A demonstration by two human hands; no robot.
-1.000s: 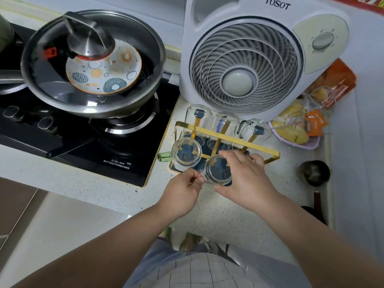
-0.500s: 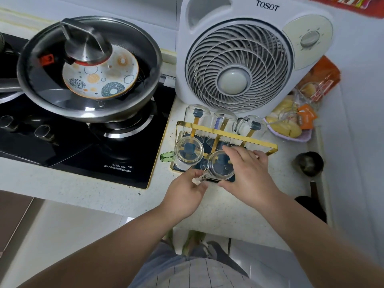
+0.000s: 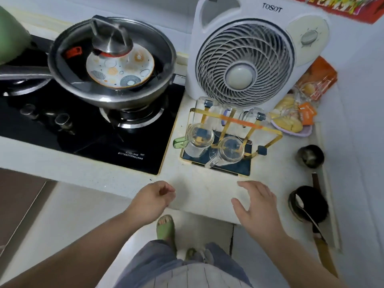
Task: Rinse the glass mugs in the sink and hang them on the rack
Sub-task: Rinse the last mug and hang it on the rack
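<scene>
A gold wire rack (image 3: 274, 140) on a dark blue base stands on the white counter in front of the fan. Several glass mugs hang upside down on its pegs. In the front row are a mug with a green handle (image 3: 198, 137) and a mug with a clear handle (image 3: 229, 150). One front peg with a blue tip (image 3: 262, 150) is bare. Three more mugs (image 3: 252, 116) hang in the back row. My left hand (image 3: 152, 199) hovers over the counter's front edge, fingers loosely curled, holding nothing. My right hand (image 3: 255, 206) is spread open, also apart from the rack.
A white fan (image 3: 245, 61) stands behind the rack. A steel pan with a lid and a patterned plate (image 3: 116, 65) sits on the black stove (image 3: 89, 129) at left. At right lie bagged food (image 3: 297, 115), a dark cup (image 3: 310, 156), a black bowl with a spoon (image 3: 307, 204) and a knife (image 3: 324, 256).
Both hands have let go of the clear-handled mug and drawn back toward me to the counter's edge. The mug now hangs on a front peg.
</scene>
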